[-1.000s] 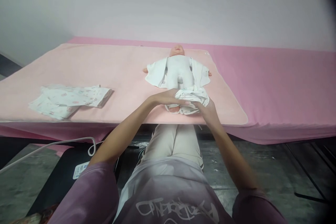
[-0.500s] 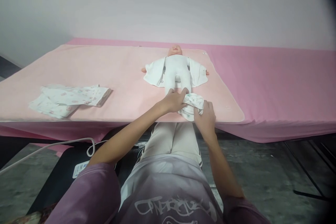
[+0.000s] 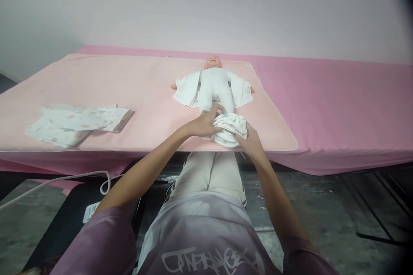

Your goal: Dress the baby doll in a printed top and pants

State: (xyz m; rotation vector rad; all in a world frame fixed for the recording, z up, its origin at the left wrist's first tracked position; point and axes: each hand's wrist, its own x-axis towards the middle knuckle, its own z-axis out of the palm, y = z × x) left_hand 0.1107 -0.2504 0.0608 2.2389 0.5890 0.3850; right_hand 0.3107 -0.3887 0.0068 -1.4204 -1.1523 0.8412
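Observation:
A baby doll (image 3: 215, 81) lies on its back on a peach mat (image 3: 155, 94), head away from me and legs towards me. It has a white top (image 3: 187, 90) on its arms, the sides spread out, and white leggings or a white cloth body. At its feet is a bunched white printed baby garment (image 3: 230, 126), gathered into a ring-like roll. My left hand (image 3: 206, 123) grips its left edge, thumb in front and fingers behind, close to the doll's foot. On the other edge my right hand (image 3: 251, 142) pinches the fabric. The doll's feet are hidden behind the garment and my left hand.
Folded white printed baby clothes (image 3: 80, 124) lie at the left of the mat. A pink cloth (image 3: 338, 107) covers the table beneath. Below the front edge are a black chair or stool (image 3: 61, 223) and a white cable (image 3: 64, 177). A wall stands behind the table.
My left hand has shifted slightly left and its fingers have spread around the garment's edge. The garment is gathered rounder, and my right hand has moved slightly inward. The view has shifted a little.

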